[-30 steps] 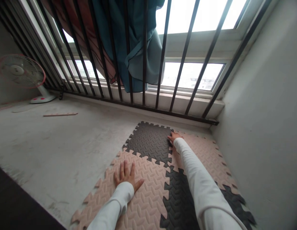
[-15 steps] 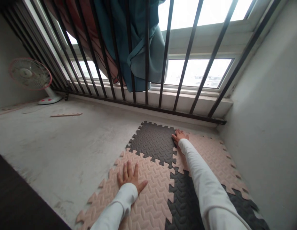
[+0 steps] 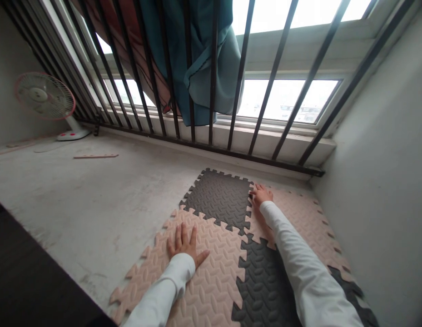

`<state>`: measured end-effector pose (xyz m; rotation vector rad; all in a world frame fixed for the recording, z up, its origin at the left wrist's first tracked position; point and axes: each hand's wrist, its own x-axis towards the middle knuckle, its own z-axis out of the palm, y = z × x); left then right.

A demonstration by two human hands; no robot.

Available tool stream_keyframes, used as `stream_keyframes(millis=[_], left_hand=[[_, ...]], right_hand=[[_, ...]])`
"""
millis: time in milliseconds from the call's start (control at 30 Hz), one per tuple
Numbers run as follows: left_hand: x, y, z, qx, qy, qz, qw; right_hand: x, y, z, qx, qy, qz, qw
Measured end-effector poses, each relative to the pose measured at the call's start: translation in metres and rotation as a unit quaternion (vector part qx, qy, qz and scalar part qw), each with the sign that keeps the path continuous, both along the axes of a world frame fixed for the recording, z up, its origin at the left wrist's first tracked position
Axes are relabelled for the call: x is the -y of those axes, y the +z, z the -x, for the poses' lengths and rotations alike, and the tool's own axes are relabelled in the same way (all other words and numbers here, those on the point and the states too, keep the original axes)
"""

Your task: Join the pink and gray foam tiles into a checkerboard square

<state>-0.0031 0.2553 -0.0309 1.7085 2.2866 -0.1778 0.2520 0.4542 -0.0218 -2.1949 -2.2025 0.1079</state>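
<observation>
Interlocking foam floor tiles lie on the concrete floor in the corner. My left hand (image 3: 186,245) rests flat, fingers spread, on a pink tile (image 3: 211,277). My right hand (image 3: 261,194) is stretched forward, palm down, pressing the toothed seam between the far dark brown tile (image 3: 217,200) and the far pink tile (image 3: 297,213). A nearer dark tile (image 3: 261,281) lies under my right forearm. Both arms wear white sleeves.
Black window bars (image 3: 245,91) run along the sill ahead, with teal and red cloth (image 3: 193,59) hanging on them. A grey wall (image 3: 384,181) stands close on the right. A small fan (image 3: 47,97) and a wooden strip (image 3: 95,156) are at the far left.
My right hand has slid slightly along the seam near the far tiles. My left hand has stayed flat on the pink tile. The view has shifted a little.
</observation>
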Motion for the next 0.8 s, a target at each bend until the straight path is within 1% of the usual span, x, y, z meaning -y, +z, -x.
stream_keyframes(millis=[100,233,267,333,400,533,633,700,767,800], left_hand=[[0.000,0.001,0.001,0.001,-0.005,0.004,1.000],[0.000,0.002,0.001,-0.005,-0.007,0.010,1.000],[0.000,0.002,0.001,-0.006,-0.008,0.009,1.000],[0.000,0.001,0.001,-0.005,-0.008,0.006,1.000],[0.001,0.001,0.001,-0.003,-0.005,0.002,1.000],[0.001,0.000,0.001,-0.008,-0.005,-0.005,1.000],[0.001,-0.002,0.001,-0.016,-0.007,-0.003,1.000],[0.000,-0.004,0.001,-0.022,-0.003,0.001,1.000],[-0.001,-0.008,0.001,-0.028,0.001,0.005,1.000],[-0.002,-0.009,0.001,-0.030,0.002,0.008,1.000]], right_hand=[[0.014,0.006,-0.003,-0.007,0.001,0.033,0.999],[0.024,0.019,0.001,-0.008,-0.025,0.081,0.996],[0.026,0.022,0.003,-0.002,-0.025,0.087,0.996],[0.031,0.025,0.006,0.015,-0.004,0.090,0.996],[0.038,0.026,0.008,0.024,0.030,0.081,0.996],[0.058,0.020,0.008,0.025,0.046,0.066,0.996],[0.075,0.016,0.008,0.009,0.090,0.050,0.995],[0.085,0.017,0.008,-0.003,0.090,0.043,0.995],[0.093,0.020,0.008,0.001,0.078,0.056,0.995],[0.096,0.023,0.008,0.012,0.087,0.063,0.994]])
